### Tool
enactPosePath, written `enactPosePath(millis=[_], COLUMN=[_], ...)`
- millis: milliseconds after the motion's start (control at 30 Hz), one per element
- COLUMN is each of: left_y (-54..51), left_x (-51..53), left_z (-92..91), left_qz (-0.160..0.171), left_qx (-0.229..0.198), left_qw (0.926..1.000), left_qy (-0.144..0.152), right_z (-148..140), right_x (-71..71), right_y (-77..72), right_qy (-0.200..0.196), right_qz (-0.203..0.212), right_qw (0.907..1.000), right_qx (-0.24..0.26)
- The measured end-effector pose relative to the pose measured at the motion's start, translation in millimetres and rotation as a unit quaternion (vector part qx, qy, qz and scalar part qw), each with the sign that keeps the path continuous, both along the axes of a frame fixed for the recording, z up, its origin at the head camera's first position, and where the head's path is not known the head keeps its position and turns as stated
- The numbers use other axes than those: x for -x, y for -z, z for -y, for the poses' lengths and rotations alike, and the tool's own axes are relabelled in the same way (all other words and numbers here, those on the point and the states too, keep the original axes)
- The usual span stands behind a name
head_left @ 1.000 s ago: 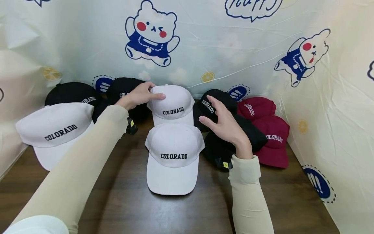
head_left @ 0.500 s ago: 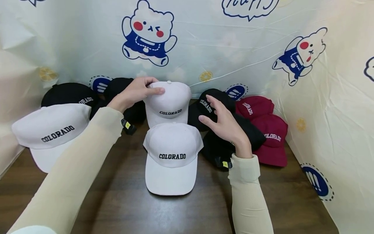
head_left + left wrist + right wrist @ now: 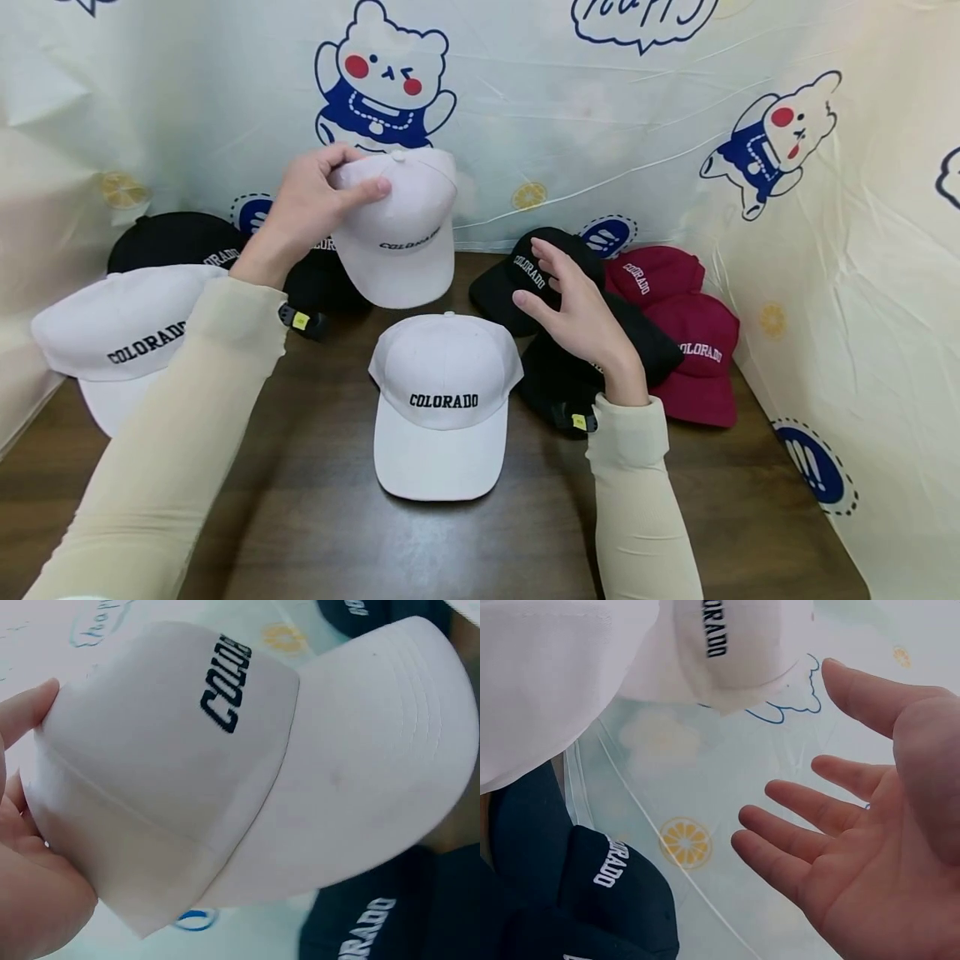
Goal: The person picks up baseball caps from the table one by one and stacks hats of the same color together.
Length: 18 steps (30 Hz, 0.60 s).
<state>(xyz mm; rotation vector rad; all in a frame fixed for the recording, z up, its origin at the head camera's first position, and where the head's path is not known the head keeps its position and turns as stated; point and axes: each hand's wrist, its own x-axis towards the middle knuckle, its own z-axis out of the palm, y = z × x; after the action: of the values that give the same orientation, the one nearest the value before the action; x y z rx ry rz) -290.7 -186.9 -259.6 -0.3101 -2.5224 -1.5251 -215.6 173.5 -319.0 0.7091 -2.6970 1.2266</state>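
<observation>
My left hand (image 3: 307,204) pinches a white baseball cap (image 3: 405,208) by the side of its crown, thumb in front. That cap hangs in the air, its brim tipped down, lettered COLORADO; the left wrist view shows the same white cap (image 3: 172,742) up close. Below it a second white cap (image 3: 442,400) lies on the table, brim toward me. My right hand (image 3: 581,321) hovers over the black caps at the right, fingers spread and touching nothing. In the right wrist view that hand (image 3: 855,855) shows a bare palm.
On the brown table (image 3: 360,542), black caps (image 3: 176,237) and another white cap (image 3: 135,333) sit at the left, partly behind my left arm. At the right are black caps (image 3: 558,258) and maroon caps (image 3: 693,354). A printed cloth (image 3: 525,108) rises behind and at the sides.
My left hand has lifted the rear white cap off the table and carried it up and to the left. My right hand has hardly moved.
</observation>
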Motion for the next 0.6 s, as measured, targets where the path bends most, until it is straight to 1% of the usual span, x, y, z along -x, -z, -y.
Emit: enactPosePath(millis=[100, 167, 267, 333, 433, 500, 600], left_y=[-11.3, -18.4, -27.2, -31.7, -35.7, -36.2, -34.1], left_x=[-9.2, -17.1, -30.6, -40.6, -54.4, -61.8, -70.7], left_z=[6.1, 10.2, 14.1, 15.7, 15.9, 15.8, 14.7], left_qz=[-0.038, -0.067, -0.098, -0.109, -0.116, -0.115, -0.102], left_qx=[-0.024, -0.037, -0.055, -0.063, -0.078, -0.092, -0.143], left_qw=[0.9987, 0.9966, 0.993, 0.9914, 0.9899, 0.9891, 0.9838], left_qy=[-0.023, -0.032, -0.036, -0.035, -0.023, -0.007, 0.038], right_z=[0.0, 0.5, 1.1, 1.2, 1.3, 1.3, 1.5], right_x=[-1.3, -2.6, -3.9, -4.5, -5.0, -5.5, -6.0], right_y=[-1.8, -3.5, -5.7, -6.6, -7.4, -7.8, -8.6], right_qy=[-0.001, -0.002, -0.004, -0.005, -0.007, -0.007, -0.007], right_qz=[-0.014, -0.021, -0.03, -0.037, -0.05, -0.056, -0.061], right_qw=[0.9998, 0.9995, 0.9989, 0.9983, 0.9973, 0.9967, 0.9959], right_qx=[0.013, 0.024, 0.037, 0.044, 0.053, 0.058, 0.066])
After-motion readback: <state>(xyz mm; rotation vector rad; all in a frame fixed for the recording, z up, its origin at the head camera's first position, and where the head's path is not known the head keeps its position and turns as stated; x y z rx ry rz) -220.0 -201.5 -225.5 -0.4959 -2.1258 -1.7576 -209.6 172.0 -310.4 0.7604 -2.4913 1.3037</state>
